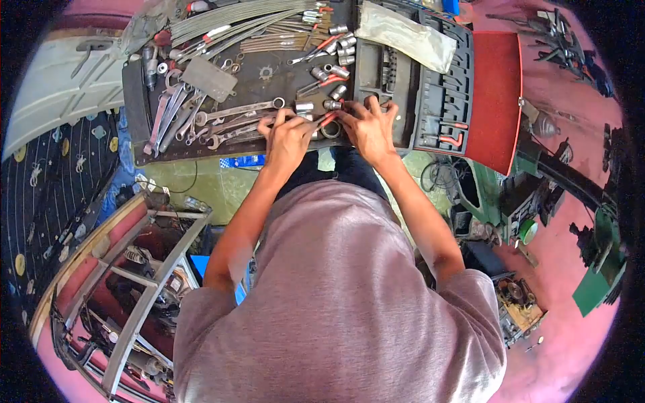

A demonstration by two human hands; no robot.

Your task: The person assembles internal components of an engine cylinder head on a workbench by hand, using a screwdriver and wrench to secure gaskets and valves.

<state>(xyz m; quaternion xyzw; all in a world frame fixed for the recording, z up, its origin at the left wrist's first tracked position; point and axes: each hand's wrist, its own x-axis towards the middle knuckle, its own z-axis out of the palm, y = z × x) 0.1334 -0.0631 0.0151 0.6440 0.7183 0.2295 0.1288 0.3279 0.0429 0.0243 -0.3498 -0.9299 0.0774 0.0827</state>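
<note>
My left hand [287, 142] and right hand [368, 129] meet over the near edge of the tool-covered work surface [259, 87], with a red-handled tool [327, 120] between my fingertips; which fingers grip it I cannot tell. Just below it lies a metal ring [330, 130]; just above, a chrome socket [332, 105]. Combination wrenches [235, 111] fan out left of my grip, near a flat metal plate [209, 79]. Beyond my right hand sit a black molded tool tray [438, 101] and, farther right, a red case lid [496, 101].
</note>
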